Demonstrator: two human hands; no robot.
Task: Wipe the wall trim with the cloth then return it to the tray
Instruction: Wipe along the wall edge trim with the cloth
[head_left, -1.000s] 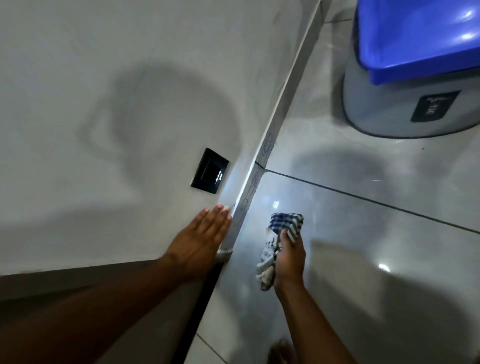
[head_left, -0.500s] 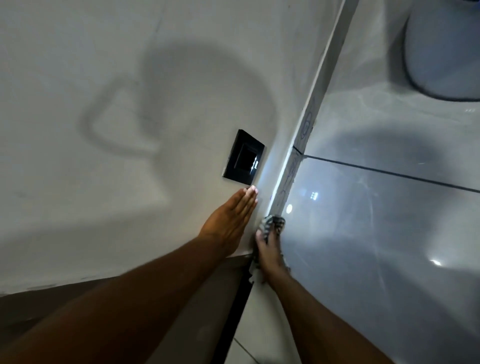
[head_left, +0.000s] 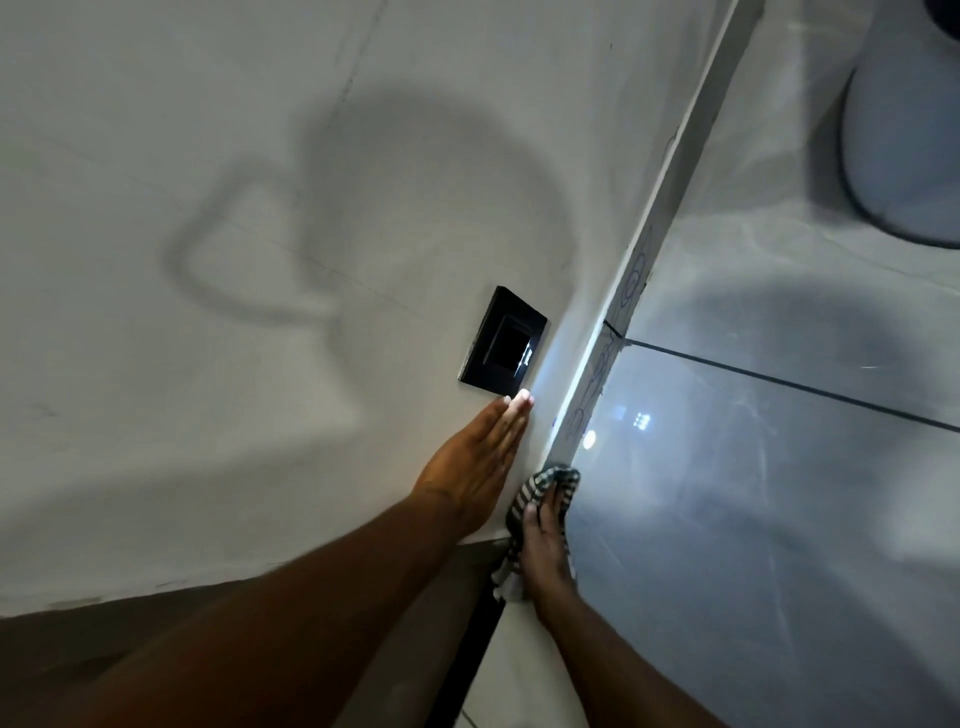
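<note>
Room: we look down at the foot of a pale plastered wall (head_left: 208, 156) where it meets a glossy grey tiled floor (head_left: 753, 519); a dark joint crosses the tiles, and a rounded grey base (head_left: 904, 156) stands on the floor at the upper right.
Trim: the wall trim (head_left: 670, 171) is a narrow pale strip that runs along the wall's foot, its long axis going from beside our hands up and to the right, out of the view.
Wall fitting: a black square plate (head_left: 501, 340) sits on the wall just above the trim.
Left hand: our left hand (head_left: 472, 462) lies flat and open against the wall, fingers together, fingertips just short of the black plate; it holds nothing and we judge it a brace.
Right hand: our right hand (head_left: 543, 530) is closed over the checked cloth (head_left: 550, 480), pressing it where the trim meets the floor.
Cloth: bunched, one end beyond the fingers, the rest trailing under the wrist; it seems to touch the trim, though the glare makes contact hard to confirm.
Key relation: the unwiped length lies ahead of the right hand, up and to the right, so we judge the stroke should follow that axis.
Tray: not in view.
Progress: wiping is at its near end; the return is not yet begun.
</note>
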